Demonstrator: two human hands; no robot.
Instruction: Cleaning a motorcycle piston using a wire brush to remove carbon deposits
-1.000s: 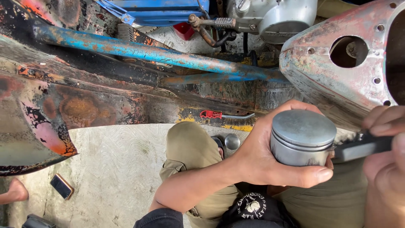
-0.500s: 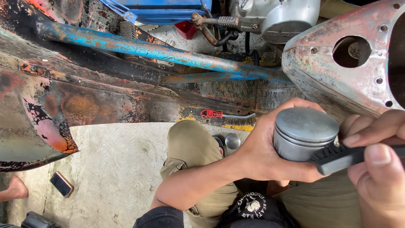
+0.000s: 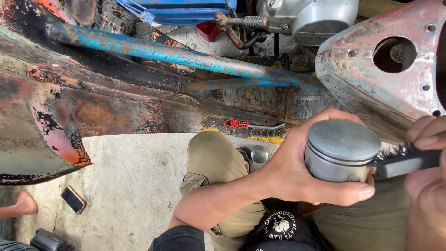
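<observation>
Two hands busy | left hand [image 3: 297, 179] clamped on piston [image 3: 343, 149] | right hand [image 3: 429, 186] grips brush [image 3: 403, 160] (rusty frame [image 3: 176, 53] behind)

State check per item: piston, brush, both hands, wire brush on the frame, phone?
piston: held upright, crown up
black brush: bristles against the piston's side
left hand: gripping piston
right hand: gripping brush
red-handled wire brush: lying flat, untouched
phone: flat on floor, screen dark
</observation>
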